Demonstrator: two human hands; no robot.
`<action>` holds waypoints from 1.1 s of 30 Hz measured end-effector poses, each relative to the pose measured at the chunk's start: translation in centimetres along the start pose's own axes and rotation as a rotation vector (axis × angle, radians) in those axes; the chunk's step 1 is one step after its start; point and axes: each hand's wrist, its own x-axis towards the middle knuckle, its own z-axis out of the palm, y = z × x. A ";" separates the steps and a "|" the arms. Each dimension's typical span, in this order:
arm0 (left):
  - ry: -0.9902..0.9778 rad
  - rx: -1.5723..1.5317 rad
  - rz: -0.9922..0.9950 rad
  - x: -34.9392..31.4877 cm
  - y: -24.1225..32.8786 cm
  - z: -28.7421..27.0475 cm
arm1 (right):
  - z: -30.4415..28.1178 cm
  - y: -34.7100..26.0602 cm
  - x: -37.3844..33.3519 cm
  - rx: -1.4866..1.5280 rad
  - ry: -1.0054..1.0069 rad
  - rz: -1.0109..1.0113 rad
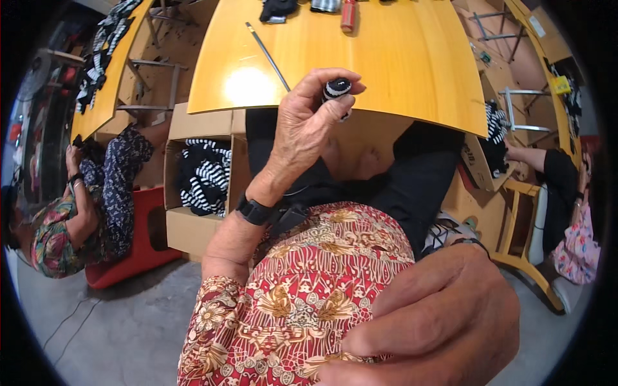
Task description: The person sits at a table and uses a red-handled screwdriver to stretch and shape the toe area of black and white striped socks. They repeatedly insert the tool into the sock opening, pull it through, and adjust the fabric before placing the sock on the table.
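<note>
My left hand (306, 119) is closed around a bunched black-and-white knitted piece (337, 88), just past the near edge of the yellow table. Its dark rounded end with a white band pokes out between thumb and fingers; the rest is hidden in the palm. Close to the camera at the lower right, my right hand (444, 315) is raised before my patterned shirt, fingers bent and fingertips drawn together. Anything between those fingertips is too small or hidden to make out. A thin grey rod (267, 53) lies on the table beyond my left hand.
On the yellow table (412, 58), a red cylindrical object (348, 16) and dark cloth pieces (278, 9) lie at the far edge. A cardboard box (196, 225) of striped knits stands at my left, another box (477, 161) at my right. People sit on both sides.
</note>
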 end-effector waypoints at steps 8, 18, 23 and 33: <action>0.024 0.083 0.066 -0.2 1.2 -1.0 | -5.1 0.3 2.1 0.032 -0.576 0.081; 0.096 0.293 0.211 -0.3 1.4 -1.3 | -6.3 9.6 -0.3 -0.454 -0.141 0.550; 0.032 0.573 0.332 -0.3 1.4 -1.8 | -5.8 11.0 0.3 -0.504 -0.296 0.366; 0.021 0.101 -0.014 0.3 1.0 -3.1 | -7.7 17.2 4.2 -0.728 -0.482 0.377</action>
